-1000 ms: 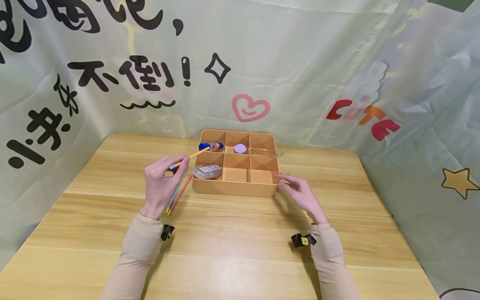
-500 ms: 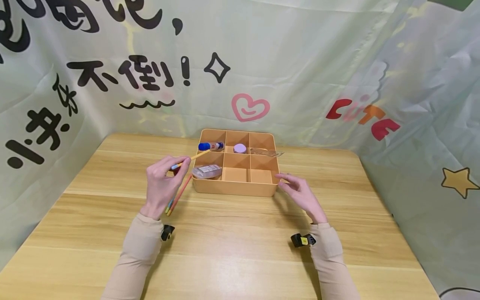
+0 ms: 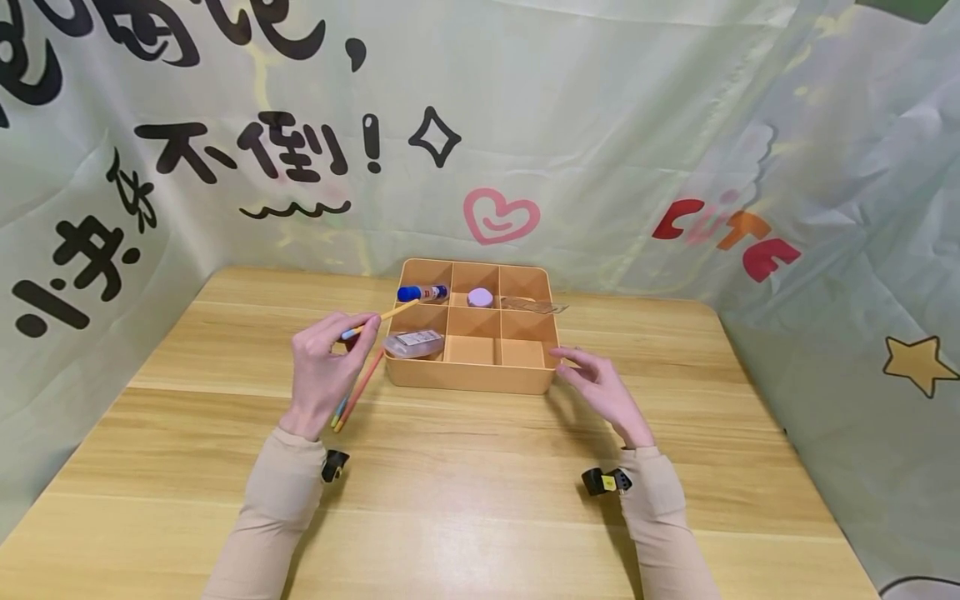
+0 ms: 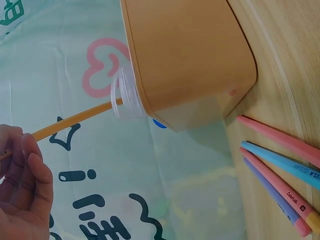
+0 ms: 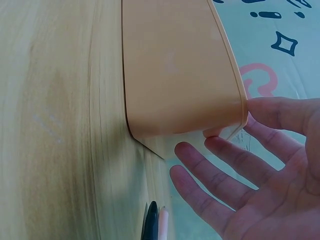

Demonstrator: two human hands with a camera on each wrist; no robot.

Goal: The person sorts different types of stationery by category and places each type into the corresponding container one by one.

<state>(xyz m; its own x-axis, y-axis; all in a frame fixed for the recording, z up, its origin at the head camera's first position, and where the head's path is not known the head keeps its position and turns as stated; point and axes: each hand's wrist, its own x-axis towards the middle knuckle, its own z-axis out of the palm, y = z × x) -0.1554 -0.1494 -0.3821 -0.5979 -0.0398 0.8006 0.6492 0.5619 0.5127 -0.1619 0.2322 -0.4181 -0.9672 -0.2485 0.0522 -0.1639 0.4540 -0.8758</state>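
My left hand point(image 3: 326, 367) pinches a yellow pencil point(image 3: 400, 308) with a pale blue end, raised at the left of a tan divided box point(image 3: 468, 379). The pencil's far end overlaps the front left compartment, near a clear plastic case point(image 3: 415, 342) that juts over the box's left rim. In the left wrist view, the yellow pencil point(image 4: 75, 121) runs from the fingers to clear rounded plastic at the rim. My right hand point(image 3: 600, 387) touches the box's front right corner with loosely extended fingers. Its thumb point(image 5: 280, 111) lies at the rim.
Several pencils, one of them pink point(image 4: 280, 136), lie on the wooden table point(image 3: 465, 483) left of the box. Its back compartments hold a blue-capped tube point(image 3: 422, 292), a lilac round lid point(image 3: 480, 297) and a clear flat piece point(image 3: 532, 306). A printed cloth point(image 3: 600, 150) hangs behind.
My left hand has shifted slightly to the right with the yellow pencil, covering more of the blue pencil on the table. My right hand stays at the box corner.
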